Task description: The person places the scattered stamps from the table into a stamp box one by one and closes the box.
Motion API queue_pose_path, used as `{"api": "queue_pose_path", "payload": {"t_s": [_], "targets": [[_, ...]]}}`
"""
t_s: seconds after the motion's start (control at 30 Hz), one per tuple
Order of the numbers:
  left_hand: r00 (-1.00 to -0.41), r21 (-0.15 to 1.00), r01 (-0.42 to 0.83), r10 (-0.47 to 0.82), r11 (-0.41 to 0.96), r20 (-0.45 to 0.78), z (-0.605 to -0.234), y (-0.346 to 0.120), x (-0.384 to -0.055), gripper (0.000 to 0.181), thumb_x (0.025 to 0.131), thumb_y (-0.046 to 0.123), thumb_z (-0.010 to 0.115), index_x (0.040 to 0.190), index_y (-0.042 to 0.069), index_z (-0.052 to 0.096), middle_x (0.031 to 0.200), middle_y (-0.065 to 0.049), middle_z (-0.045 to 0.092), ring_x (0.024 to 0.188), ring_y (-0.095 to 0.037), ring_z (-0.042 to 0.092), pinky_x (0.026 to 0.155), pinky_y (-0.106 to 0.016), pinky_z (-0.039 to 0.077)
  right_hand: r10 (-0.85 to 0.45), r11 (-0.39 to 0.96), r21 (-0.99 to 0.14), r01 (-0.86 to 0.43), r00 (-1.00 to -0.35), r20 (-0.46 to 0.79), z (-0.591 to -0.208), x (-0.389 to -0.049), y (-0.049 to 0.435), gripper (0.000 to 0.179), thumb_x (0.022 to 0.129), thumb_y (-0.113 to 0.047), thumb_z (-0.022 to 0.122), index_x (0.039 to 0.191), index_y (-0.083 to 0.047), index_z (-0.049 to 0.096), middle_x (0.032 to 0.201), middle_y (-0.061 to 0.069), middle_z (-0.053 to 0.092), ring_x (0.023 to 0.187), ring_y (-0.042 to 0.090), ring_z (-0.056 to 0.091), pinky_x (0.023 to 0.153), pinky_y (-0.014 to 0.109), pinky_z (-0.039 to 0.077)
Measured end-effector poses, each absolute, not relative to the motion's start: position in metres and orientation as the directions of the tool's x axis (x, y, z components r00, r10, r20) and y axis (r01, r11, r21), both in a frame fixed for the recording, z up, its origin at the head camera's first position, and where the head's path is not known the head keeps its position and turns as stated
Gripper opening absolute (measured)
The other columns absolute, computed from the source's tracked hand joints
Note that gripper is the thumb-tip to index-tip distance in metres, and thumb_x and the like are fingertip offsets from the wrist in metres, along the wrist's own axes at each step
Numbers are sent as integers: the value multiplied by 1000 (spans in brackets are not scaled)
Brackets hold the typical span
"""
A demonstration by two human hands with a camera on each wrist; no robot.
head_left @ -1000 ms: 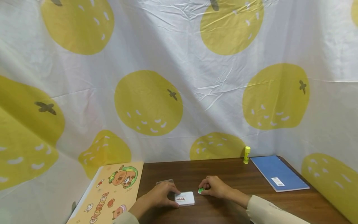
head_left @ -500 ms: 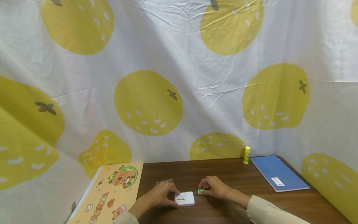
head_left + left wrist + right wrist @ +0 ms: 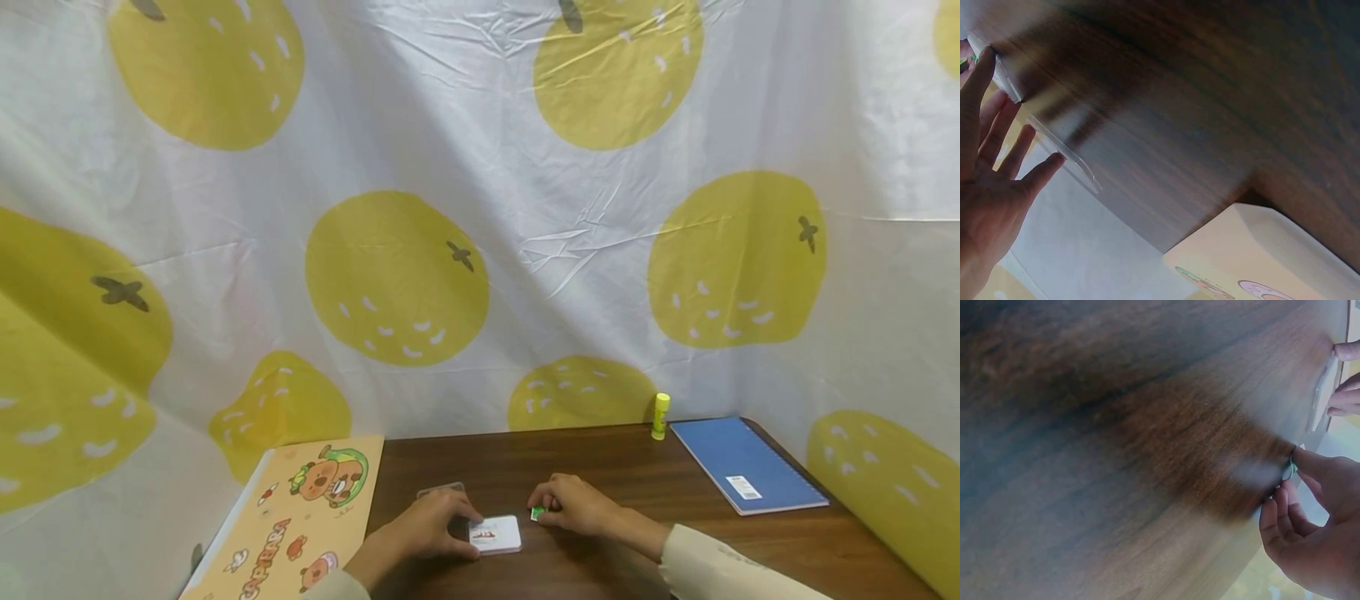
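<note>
In the head view a flat white stack of cards (image 3: 504,533) with rounded corners and a small brown picture lies on the dark wood table (image 3: 600,454). My left hand (image 3: 433,527) holds its left end, thumb at the near edge and fingers at the far edge. Behind those fingers lies a clear plastic lid (image 3: 1069,153), partly hidden by the hand in the head view. To the right of the stack, my right hand (image 3: 576,505) pinches a small green and white piece (image 3: 537,514) between thumb and fingertips, close over the wood. Most of that piece is covered by the fingers.
A tan box with capybara cartoons (image 3: 300,508) stands at the left. Toward the back right are a yellow glue stick (image 3: 659,417) and a blue spiral notebook (image 3: 738,462). A white curtain with yellow fruit prints (image 3: 510,317) hangs around the table's back and sides.
Both hands keep their holds in nearly the same places. The right fingers have shifted very slightly around the small green piece, and the head view has tipped a little.
</note>
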State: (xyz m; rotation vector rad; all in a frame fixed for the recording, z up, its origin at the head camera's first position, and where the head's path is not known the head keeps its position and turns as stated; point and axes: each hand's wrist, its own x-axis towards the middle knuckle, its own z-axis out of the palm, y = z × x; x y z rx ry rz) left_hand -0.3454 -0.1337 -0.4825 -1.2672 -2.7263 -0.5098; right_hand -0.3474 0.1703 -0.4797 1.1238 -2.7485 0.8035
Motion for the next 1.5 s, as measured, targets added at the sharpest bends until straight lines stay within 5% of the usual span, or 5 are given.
{"api": "queue_pose_path", "payload": {"t_s": [0.53,0.8,1.5], "targets": [[-644,258,763,729,592,233,-481,-134,-344,43,79,43,90,111,15,81,100,10,73,97,-2,61,89,-23,51,-640,544,-445,-711,-695,329,-483,-353,170,25,83,-3,84,106,-4,75,90,2,66,80,13,63,69,22,53],[-623,254,781,737,570,261,-480,-135,-342,43,78,42,91,109,14,81,98,8,73,95,-3,60,85,-23,50,-644,518,-466,-717,-686,339,-475,-352,167,22,85,11,75,103,-2,77,91,6,70,80,15,67,70,24,57],[-626,268,778,739,569,248,-480,-135,-343,43,79,40,91,110,13,81,100,7,74,96,-3,61,87,-23,51,-695,433,-518,-737,-640,329,-467,-343,146,21,86,10,73,102,-3,76,93,6,68,79,5,63,68,19,55]]}}
